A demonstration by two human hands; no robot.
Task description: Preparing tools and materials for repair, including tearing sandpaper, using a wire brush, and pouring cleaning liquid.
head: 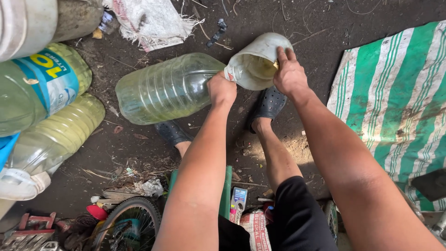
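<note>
1. L hand (221, 89): fingers curled into a closed fist at the neck end of the big clear plastic jug (167, 87), just where the neck meets the rim of the white cut container (257, 62). Knuckles face the camera; fingertips are hidden, so exact grip point can't be told.
2. R hand (289, 73): fingers pressed together, hooked over the far rim of the white container, tips inside the mouth, thumb side on the outer wall. Closed on the rim, not spread.
3. Jug: large, ribbed, transparent w/ greenish tint, appears mostly empty. Lies on its side over dark dirt ground (139, 148); whether it rests on the ground or is held up can't be told.
4. Jug axis: long axis approx. horizontal in view, base pointing left, neck pointing right and slightly up into the white container.
5. White container: cut-open plastic vessel, scuffed, open mouth tipped toward the camera, yellowish tint inside. Sits in front of the person, above the two dark perforated clogs (269, 103).
6. Surroundings: two more big bottles w/ pale liquid at left (55, 135), well apart from the hands; green-and-white striped tarp (395, 102) at right; small wheel (130, 223) near bottom edge.
</note>
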